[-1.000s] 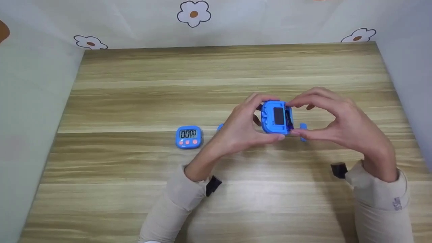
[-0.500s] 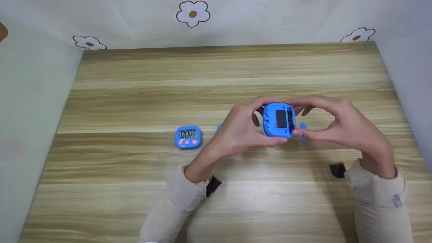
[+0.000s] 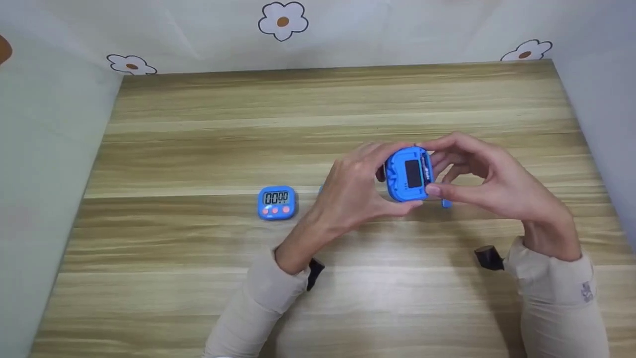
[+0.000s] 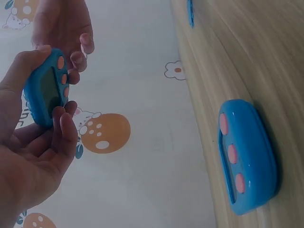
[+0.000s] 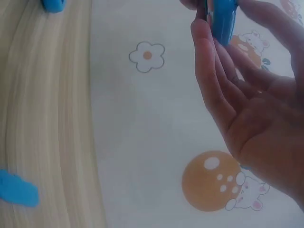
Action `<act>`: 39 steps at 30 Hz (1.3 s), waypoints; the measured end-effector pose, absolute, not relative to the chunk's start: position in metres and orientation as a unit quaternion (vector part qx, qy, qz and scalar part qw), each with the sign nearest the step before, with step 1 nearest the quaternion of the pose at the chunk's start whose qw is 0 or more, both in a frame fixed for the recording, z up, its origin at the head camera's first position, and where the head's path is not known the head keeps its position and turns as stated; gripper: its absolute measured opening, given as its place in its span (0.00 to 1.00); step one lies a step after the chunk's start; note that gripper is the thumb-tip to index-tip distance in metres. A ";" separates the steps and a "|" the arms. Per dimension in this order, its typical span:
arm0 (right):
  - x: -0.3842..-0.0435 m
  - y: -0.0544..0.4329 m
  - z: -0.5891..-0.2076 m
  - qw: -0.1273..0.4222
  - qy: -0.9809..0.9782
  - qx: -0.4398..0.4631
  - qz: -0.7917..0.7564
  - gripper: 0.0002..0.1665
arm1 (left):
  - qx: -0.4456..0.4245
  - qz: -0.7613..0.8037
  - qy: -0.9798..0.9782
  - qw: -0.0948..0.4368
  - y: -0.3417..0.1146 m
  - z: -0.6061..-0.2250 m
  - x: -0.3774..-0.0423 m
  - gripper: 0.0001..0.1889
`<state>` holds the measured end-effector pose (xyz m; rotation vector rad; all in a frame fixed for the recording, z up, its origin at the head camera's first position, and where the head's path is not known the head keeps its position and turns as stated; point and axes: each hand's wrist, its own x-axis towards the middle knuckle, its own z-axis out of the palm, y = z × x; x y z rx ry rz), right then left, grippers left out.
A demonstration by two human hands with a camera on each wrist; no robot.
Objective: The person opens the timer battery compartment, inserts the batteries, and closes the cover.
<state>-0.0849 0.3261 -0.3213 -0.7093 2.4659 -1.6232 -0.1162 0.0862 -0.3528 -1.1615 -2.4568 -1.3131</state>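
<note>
My left hand (image 3: 350, 184) grips a blue digital timer (image 3: 397, 174) by its sides, above the table. Its back faces the head camera, and a battery (image 3: 426, 169) shows in the uncovered slot along its right edge. My right hand (image 3: 502, 179) pinches that right edge, with the thumb at the slot's near end. In the left wrist view, the held timer (image 4: 50, 90) shows its dark screen and pink buttons. The right wrist view has the timer (image 5: 223, 21) edge-on between thumb and fingers. Under the right thumb, a small blue plastic piece (image 3: 446, 203) lies on the table, partly hidden.
A second blue timer (image 3: 277, 203) lies face up on the wooden table (image 3: 198, 278), its display reading 00 00. Another blue object (image 3: 321, 189) is mostly hidden behind the left hand. A patterned backdrop (image 3: 372, 35) stands along the table's far edge.
The right thumb has shifted slightly left onto the slot's near end, and the other right fingers have spread behind the timer. The battery shows more clearly. The left hand keeps its grip.
</note>
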 end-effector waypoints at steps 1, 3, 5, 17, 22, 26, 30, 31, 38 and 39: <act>-0.086 0.327 -0.323 0.059 0.809 -0.226 -0.540 0.35 | -0.388 -0.427 -0.814 0.073 0.086 -0.353 -0.116 0.41; -0.086 0.329 -0.325 0.070 0.801 -0.218 -0.554 0.35 | -0.392 -0.421 -0.813 0.088 0.087 -0.354 -0.116 0.41; -0.087 0.331 -0.325 0.084 0.794 -0.209 -0.564 0.34 | -0.397 -0.421 -0.811 0.093 0.087 -0.354 -0.116 0.41; -0.084 0.350 -0.321 0.066 0.843 -0.246 -0.474 0.47 | -0.415 -0.505 -0.757 0.019 0.089 -0.359 -0.122 0.41; -0.086 0.365 -0.335 0.042 0.872 -0.258 -0.414 0.46 | -0.407 -0.500 -0.764 0.012 0.088 -0.359 -0.122 0.40; -0.088 0.375 -0.356 0.032 0.905 -0.230 -0.356 0.39 | -0.401 -0.496 -0.770 0.007 0.087 -0.358 -0.122 0.40; -0.091 0.383 -0.374 0.060 0.950 -0.178 -0.250 0.38 | -0.398 -0.489 -0.776 0.003 0.087 -0.359 -0.123 0.41; -0.092 0.384 -0.378 0.073 0.956 -0.164 -0.230 0.39 | -0.397 -0.488 -0.777 0.002 0.088 -0.360 -0.123 0.41; -0.098 0.381 -0.394 0.118 0.967 -0.149 -0.171 0.40 | -0.396 -0.482 -0.782 -0.003 0.089 -0.362 -0.124 0.40; -0.099 0.380 -0.394 0.118 0.967 -0.150 -0.166 0.39 | -0.396 -0.482 -0.782 -0.007 0.089 -0.362 -0.124 0.40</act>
